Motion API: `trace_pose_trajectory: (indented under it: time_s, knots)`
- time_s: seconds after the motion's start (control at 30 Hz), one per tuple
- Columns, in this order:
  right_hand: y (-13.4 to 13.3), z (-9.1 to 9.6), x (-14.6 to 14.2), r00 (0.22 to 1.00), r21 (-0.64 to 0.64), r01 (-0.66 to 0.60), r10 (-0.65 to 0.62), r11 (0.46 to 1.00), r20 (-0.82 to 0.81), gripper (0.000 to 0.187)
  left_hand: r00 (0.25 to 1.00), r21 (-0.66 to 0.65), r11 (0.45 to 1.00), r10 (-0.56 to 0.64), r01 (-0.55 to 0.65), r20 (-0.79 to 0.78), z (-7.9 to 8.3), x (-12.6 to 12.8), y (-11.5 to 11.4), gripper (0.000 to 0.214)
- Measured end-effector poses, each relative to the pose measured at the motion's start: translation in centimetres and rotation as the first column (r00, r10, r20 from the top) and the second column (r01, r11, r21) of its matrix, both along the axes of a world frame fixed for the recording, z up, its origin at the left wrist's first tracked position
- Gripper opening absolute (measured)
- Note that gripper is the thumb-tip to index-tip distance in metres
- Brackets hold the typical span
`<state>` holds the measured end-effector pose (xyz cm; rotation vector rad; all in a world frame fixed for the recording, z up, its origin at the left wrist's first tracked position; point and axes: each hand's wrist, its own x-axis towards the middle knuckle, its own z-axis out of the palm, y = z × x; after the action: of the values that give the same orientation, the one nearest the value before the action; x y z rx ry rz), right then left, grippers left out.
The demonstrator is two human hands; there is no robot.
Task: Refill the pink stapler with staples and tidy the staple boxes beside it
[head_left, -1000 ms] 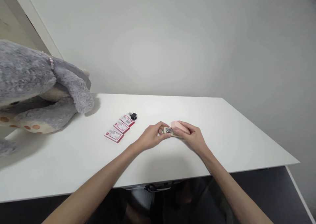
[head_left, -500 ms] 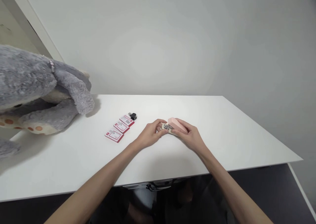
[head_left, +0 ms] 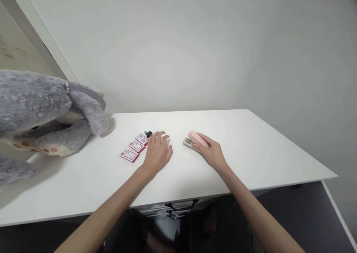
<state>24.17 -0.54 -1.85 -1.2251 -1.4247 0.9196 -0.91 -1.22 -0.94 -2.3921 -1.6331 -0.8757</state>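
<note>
A pink stapler [head_left: 194, 138] lies on the white table [head_left: 251, 149], its metal front end pointing left. My right hand [head_left: 209, 151] is wrapped round its rear half. My left hand [head_left: 158, 150] hovers flat with fingers spread, holding nothing, just right of three red-and-white staple boxes [head_left: 136, 146] laid in a diagonal row. A small black object [head_left: 148, 134] lies at the far end of that row, close to my left fingertips.
A big grey plush toy [head_left: 41, 115] lies across the table's left end. A plain wall stands behind the table. A drawer handle [head_left: 181, 205] shows under the front edge. Dark floor lies to the right.
My left hand let go of the stapler's front and moved left toward the staple boxes, opening out. My right hand kept hold of the stapler. The view tilted slightly.
</note>
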Motion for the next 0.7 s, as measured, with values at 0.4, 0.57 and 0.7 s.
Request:
trace_pose_trajectory:
  time_s: [0.4,0.57,0.7]
  knots:
    - [0.3,-0.9,0.4,0.996,0.042,0.005,-0.008,0.999,0.087,0.051,0.929,-0.111,0.940,0.291,-0.322,-0.231,0.1,-8.7,-4.6,0.056]
    - [0.0,-1.0,0.3,0.990,0.071,-0.018,0.008,0.997,0.137,0.051,0.981,-0.189,0.978,0.052,-0.088,-0.187,-0.1,-8.1,-7.0,0.056]
    - [-1.0,-1.0,-0.2,0.981,0.092,-0.130,0.114,0.987,0.157,0.058,0.974,-0.227,0.964,-0.173,0.138,-0.146,0.4,-5.8,-7.4,0.054]
